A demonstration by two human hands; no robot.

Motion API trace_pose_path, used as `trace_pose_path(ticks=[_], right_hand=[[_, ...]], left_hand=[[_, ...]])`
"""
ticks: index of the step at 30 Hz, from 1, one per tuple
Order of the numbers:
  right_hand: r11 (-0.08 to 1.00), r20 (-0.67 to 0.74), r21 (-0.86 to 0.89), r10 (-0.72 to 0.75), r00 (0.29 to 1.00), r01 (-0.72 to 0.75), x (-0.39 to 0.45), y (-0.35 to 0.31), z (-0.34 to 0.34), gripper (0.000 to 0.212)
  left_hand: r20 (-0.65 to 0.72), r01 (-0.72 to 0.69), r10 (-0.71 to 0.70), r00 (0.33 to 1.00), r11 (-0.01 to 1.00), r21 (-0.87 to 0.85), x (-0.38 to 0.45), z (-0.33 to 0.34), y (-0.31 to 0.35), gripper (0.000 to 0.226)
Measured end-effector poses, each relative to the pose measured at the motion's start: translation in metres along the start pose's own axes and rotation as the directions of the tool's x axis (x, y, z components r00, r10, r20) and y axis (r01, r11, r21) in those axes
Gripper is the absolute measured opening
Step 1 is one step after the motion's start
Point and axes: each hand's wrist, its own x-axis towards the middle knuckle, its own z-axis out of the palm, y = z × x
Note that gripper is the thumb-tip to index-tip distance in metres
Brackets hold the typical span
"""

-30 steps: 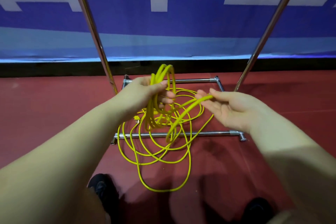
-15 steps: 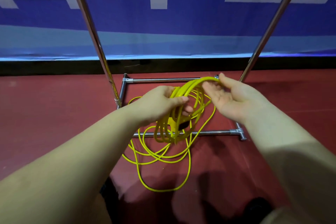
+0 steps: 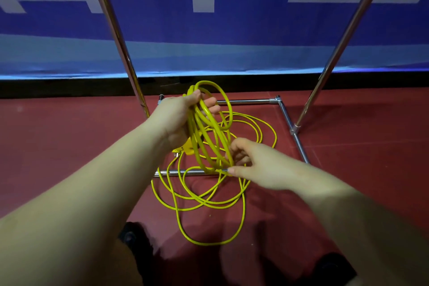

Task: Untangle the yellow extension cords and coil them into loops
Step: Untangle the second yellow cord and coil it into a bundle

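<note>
My left hand [image 3: 178, 114] grips the top of a coil of several yellow cord loops [image 3: 210, 137], held upright above the floor. A yellow plug [image 3: 186, 150] hangs at the coil's lower left, under my left wrist. My right hand [image 3: 253, 162] is lower and to the right, its fingers curled round the cord at the bottom of the coil. The loose remainder of the yellow cord [image 3: 209, 202] lies in tangled loops on the red floor beneath both hands.
A chrome rack base [image 3: 287, 121] frames the cord on the red floor, with two slanted chrome poles [image 3: 116, 35] rising left and right. A blue banner wall [image 3: 232, 30] stands behind. My dark shoes [image 3: 132, 237] are at the bottom edge.
My right hand has dropped from the top of the coil to its lower edge and taken hold of the cord there. My left hand has lifted the coil higher and upright.
</note>
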Motion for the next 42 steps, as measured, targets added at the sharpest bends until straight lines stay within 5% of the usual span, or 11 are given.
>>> trace_pose_path(ticks=[4, 10, 15, 19, 22, 24, 31, 38, 42], right_hand=[[0.997, -0.140, -0.057, -0.058, 0.988, 0.050, -0.004, -0.002, -0.002, 0.014], [0.983, 0.044, -0.181, -0.001, 0.999, 0.009, -0.004, 0.004, 0.002, 0.015], [0.959, 0.021, -0.280, 0.059, 0.998, -0.051, -0.006, 0.010, -0.004, 0.022], [0.979, -0.202, -0.187, 0.040, 0.979, -0.078, -0.003, 0.010, -0.015, 0.029], [0.999, -0.501, -0.025, 0.011, 0.866, -0.027, 0.000, 0.008, -0.030, 0.038], [0.995, -0.575, 0.098, 0.047, 0.817, 0.012, 0.001, 0.007, -0.040, 0.033], [0.795, -0.371, 0.606, 0.298, 0.879, -0.014, -0.009, -0.014, -0.052, 0.008], [0.610, -0.204, 0.791, 0.336, 0.920, -0.047, -0.004, -0.025, -0.048, 0.007], [0.619, -0.186, 0.784, 0.301, 0.935, -0.044, -0.001, -0.027, -0.042, 0.006]], left_hand=[[-0.025, -0.011, 0.011, 1.000, 1.000, -0.010, 0.000, -0.007, 0.005, 0.024], [-0.060, -0.032, 0.032, 0.998, 0.999, -0.013, 0.002, -0.012, 0.006, 0.020], [-0.086, -0.042, 0.034, 0.996, 0.994, -0.100, 0.006, -0.016, 0.010, 0.020], [-0.100, -0.046, 0.039, 0.994, 0.996, -0.071, 0.008, -0.021, 0.014, 0.027], [-0.088, -0.003, 0.006, 0.996, 0.999, 0.034, 0.009, -0.025, 0.013, 0.031], [-0.071, 0.014, -0.007, 0.997, 0.995, 0.101, 0.009, -0.026, 0.010, 0.031], [0.024, 0.040, -0.048, 0.999, 0.963, 0.268, 0.006, -0.018, 0.005, 0.027], [0.138, 0.011, -0.082, 0.987, 0.893, 0.450, -0.001, -0.002, -0.007, 0.026], [0.177, 0.022, -0.120, 0.977, 0.878, 0.478, -0.001, 0.006, -0.017, 0.028]])
